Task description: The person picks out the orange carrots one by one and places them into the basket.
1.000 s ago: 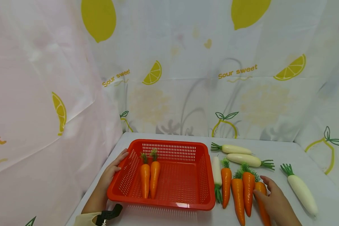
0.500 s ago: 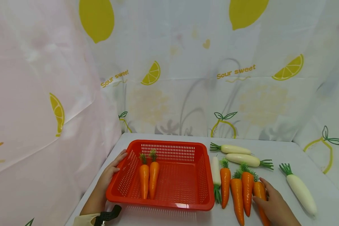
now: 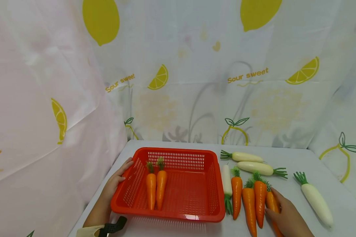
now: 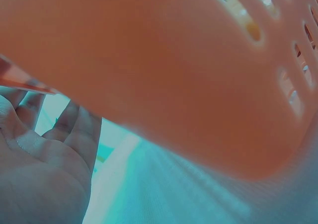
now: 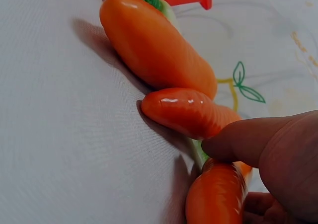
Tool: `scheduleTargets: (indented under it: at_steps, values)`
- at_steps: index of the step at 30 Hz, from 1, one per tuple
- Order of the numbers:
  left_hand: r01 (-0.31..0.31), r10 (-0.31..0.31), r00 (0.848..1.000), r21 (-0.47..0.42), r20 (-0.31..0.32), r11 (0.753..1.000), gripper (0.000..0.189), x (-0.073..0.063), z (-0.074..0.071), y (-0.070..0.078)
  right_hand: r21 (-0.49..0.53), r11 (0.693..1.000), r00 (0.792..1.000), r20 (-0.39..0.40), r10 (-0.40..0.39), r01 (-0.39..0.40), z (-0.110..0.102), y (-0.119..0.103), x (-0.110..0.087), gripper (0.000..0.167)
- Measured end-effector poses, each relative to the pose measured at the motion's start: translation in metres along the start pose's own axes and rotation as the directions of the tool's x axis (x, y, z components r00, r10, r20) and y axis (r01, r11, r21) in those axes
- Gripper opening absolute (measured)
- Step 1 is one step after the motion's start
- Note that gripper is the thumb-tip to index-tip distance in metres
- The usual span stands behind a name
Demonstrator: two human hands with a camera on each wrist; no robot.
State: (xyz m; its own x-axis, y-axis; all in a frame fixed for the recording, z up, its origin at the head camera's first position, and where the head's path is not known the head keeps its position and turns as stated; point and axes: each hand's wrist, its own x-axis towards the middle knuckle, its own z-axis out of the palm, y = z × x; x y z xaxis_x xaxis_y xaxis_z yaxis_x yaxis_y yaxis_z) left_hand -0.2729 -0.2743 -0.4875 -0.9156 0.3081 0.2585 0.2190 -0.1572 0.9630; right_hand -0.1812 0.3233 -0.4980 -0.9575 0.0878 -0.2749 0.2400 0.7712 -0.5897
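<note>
A red plastic basket (image 3: 192,217) stands on the left part of the table with two carrots (image 3: 161,184) lying in it. My left hand (image 3: 114,184) holds its left rim; in the left wrist view the fingers reach up to the rim's underside. At the right, my right hand (image 3: 286,212) grips the rightmost carrot (image 3: 272,201) in a row, thumb on one side and fingers on the other. The right wrist view shows the thumb lying across this carrot (image 5: 213,196), with the other fingers partly hidden behind it. The neighbouring carrot (image 3: 260,197) lies close by the thumb.
Two more carrots (image 3: 249,204) lie left of the gripped one. A white radish (image 3: 226,181) lies along the basket's right side. Two radishes (image 3: 255,168) lie behind the carrots, another radish (image 3: 317,204) at the far right. Printed cloth walls (image 3: 178,98) enclose the table.
My right hand has shifted slightly left and closed around the rightmost carrot, covering more of it. The left hand stays on the basket's rim.
</note>
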Motion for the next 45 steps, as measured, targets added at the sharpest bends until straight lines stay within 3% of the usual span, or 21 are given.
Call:
scheduleTargets:
  at_steps: [5, 11, 20, 29, 45]
  values:
    - [0.018, -0.017, 1.000, 0.015, -0.012, 1.000, 0.064, -0.0014, 0.0000, -0.0001, -0.023, 1.000, 1.000, -0.014, 0.006, -0.007, -0.0008, -0.0020, -0.0041, 0.095]
    - [0.017, -0.016, 1.000, 0.021, -0.023, 1.000, 0.065, -0.0003, 0.0007, 0.0002, -0.016, 0.997, 0.997, -0.009, 0.077, -0.077, -0.0014, -0.0023, -0.0078, 0.096]
    - [0.050, -0.049, 0.997, 0.022, -0.055, 0.998, 0.065, 0.0005, 0.0042, 0.0019, 0.064, 0.983, 0.985, -0.008, 0.172, -0.171, -0.0034, -0.0004, -0.0091, 0.093]
    - [0.050, -0.049, 0.998, 0.015, -0.046, 0.999, 0.064, 0.0000, 0.0043, 0.0025, 0.146, 0.973, 0.984, -0.009, 0.180, -0.177, -0.0044, -0.0035, -0.0105, 0.093]
    - [0.058, -0.057, 0.998, 0.018, -0.039, 0.998, 0.065, -0.0004, 0.0031, 0.0027, 0.194, 0.963, 0.980, -0.019, 0.196, -0.188, -0.0008, -0.0055, -0.0099, 0.092]
